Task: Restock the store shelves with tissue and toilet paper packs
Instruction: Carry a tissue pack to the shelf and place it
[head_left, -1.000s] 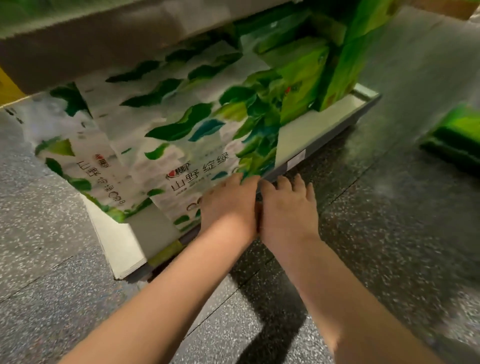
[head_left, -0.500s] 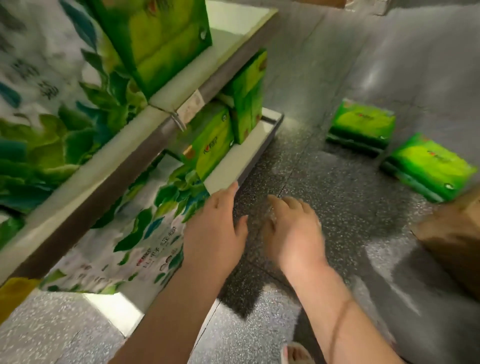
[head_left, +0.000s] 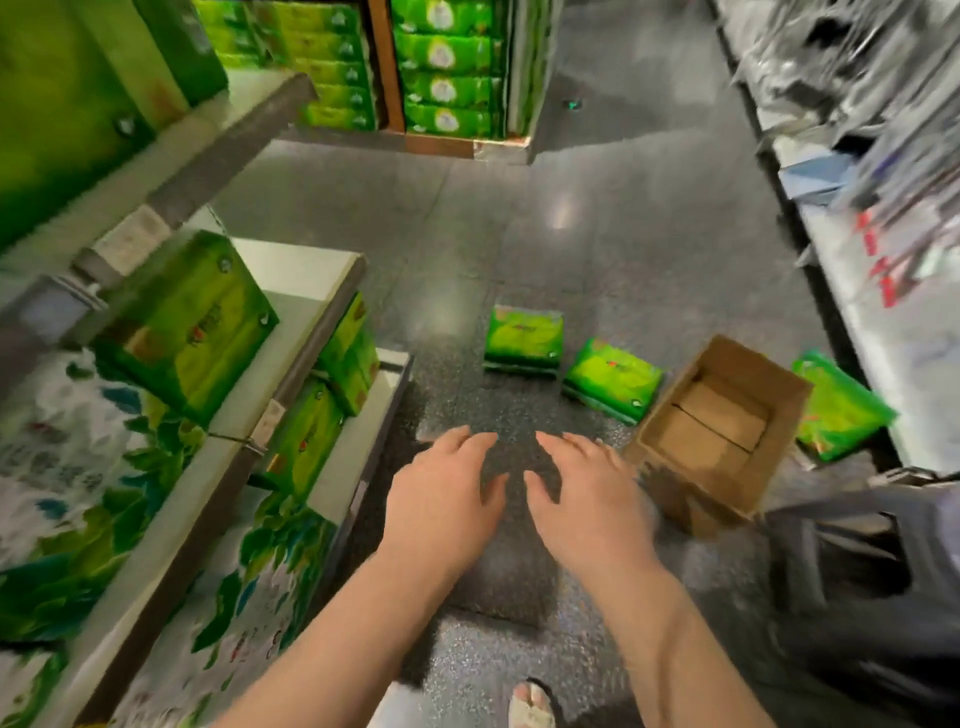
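both our hands were out over the dark floor (head_left: 597, 270), palms down, fingers relaxed and spread, holding nothing. left hand (head_left: 441, 499) and right hand (head_left: 587, 499) sat side by side, thumbs near each other but apart.

three green packs lay on the floor ahead of us. pack a (head_left: 523, 338) was straight ahead, beyond the fingertips of both hands. pack b (head_left: 613, 378) was just right of it, beyond the right hand, close to an open box (head_left: 717, 431). pack c (head_left: 841, 410) lay on the far side of the box, against the base of the right shelving (head_left: 904, 332). none touched either hand.

the box was cardboard, flaps open, sitting just right of the right hand. inside we saw only its bottom flaps.

left of the left hand was the shelf unit (head_left: 291, 395). its lower shelf held green packs (head_left: 311, 436) standing upright, and a large white leaf-print pack (head_left: 249, 587) nearer us. the shelf above carried a tilted green pack (head_left: 192, 322) and another leaf-print pack (head_left: 67, 467). all were well left of the left hand, not touched.

far ahead was a stack of green packs (head_left: 447, 67) at the aisle end. a dark blurred thing (head_left: 872, 582) sat at lower right; we couldn't tell what. a sandalled foot (head_left: 530, 706) showed at the bottom edge.
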